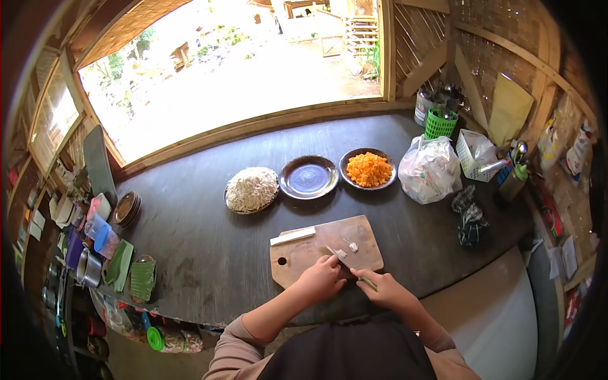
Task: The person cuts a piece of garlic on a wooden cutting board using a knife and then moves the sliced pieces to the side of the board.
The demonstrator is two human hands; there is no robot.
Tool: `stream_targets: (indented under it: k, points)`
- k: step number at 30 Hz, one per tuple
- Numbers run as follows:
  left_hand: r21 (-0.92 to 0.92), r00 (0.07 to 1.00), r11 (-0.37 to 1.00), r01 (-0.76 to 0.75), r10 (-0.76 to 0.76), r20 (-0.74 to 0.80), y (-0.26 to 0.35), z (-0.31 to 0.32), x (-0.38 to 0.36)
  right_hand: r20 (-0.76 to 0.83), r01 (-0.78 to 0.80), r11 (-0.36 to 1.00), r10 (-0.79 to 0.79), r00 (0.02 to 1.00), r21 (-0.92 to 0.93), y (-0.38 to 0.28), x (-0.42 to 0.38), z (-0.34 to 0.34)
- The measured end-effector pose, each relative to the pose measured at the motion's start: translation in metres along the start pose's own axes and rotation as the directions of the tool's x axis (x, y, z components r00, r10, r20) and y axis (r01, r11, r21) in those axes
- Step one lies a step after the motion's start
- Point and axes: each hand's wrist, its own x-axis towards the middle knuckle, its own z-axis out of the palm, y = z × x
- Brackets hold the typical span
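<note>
My right hand (385,292) is closed around the green handle of a knife (342,259), whose blade points forward and left over the wooden cutting board (297,266). Beside the blade, my left hand (320,278) rests on the board with its fingers curled; whatever lies under them is hidden. Small cut white pieces (351,245) lie just past the blade. A long white strip (292,236) lies along the board's far left edge. Behind the board stand a plate of white shreds (252,189), a bare dark plate (308,177) and a plate of orange bits (368,170).
To the right sit a filled plastic bag (429,170), a dark crumpled cloth (468,216), a green basket (441,123) and a white basket (475,156). Stacked plates (127,209), a metal pot (89,268) and a green tray (143,280) are at left.
</note>
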Motion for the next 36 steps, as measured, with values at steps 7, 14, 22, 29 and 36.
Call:
stream_targets:
  k: [7, 14, 22, 29, 36]
  points:
    - [-0.007, 0.999, 0.999, 0.032, -0.032, 0.002, 0.001, 0.002, -0.001, 0.106, -0.261, 0.965, 0.258, 0.96, 0.018, -0.026, -0.017, -0.018]
    - [-0.013, 1.0, 1.0, 0.012, -0.012, -0.023, 0.0, 0.005, -0.001, 0.008, -0.054, 0.997, 0.054, 0.999, 0.046, -0.014, -0.009, -0.003]
    - [-0.003, 1.0, 1.0, 0.001, -0.001, -0.006, -0.005, 0.01, -0.001, -0.013, -0.016, 1.0, 0.016, 1.0, 0.012, 0.002, 0.011, 0.013]
    - [0.006, 1.0, 1.0, 0.003, -0.003, 0.004, 0.001, -0.001, -0.002, 0.034, -0.153, 0.987, 0.152, 0.988, 0.049, -0.016, -0.013, -0.006]
    - [0.006, 1.0, 1.0, -0.02, 0.02, -0.01, -0.001, 0.0, -0.001, 0.092, -0.25, 0.968, 0.246, 0.965, 0.033, -0.027, -0.014, -0.015]
